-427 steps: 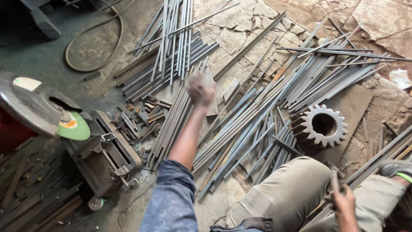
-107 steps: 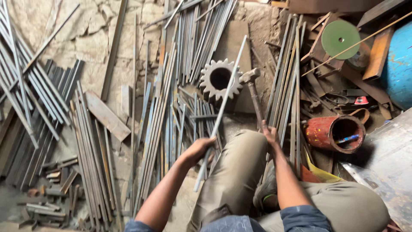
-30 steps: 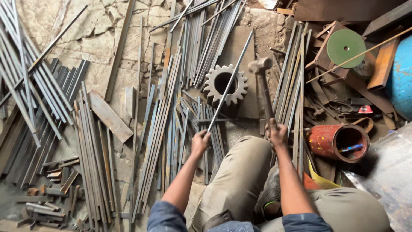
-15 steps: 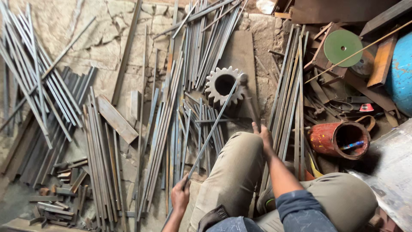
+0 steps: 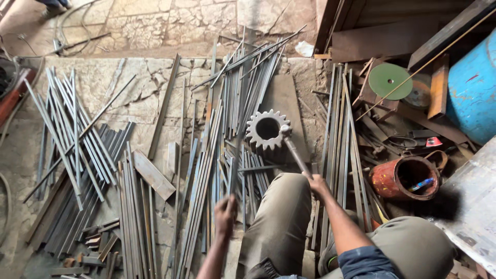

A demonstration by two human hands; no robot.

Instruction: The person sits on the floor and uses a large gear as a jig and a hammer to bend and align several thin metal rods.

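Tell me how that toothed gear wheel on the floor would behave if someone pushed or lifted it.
The gear wheel looks like thick solid metal, so it is probably heavy for its size and quite rigid. It lies flat on a steel plate, so a push would more likely make it slide or grate than roll. Its teeth should give fingers grip, though the edges may be rough.

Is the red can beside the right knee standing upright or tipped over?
Tipped. The red can lies tilted with its open mouth facing the camera, showing its dark inside, where a small blue thing lies.
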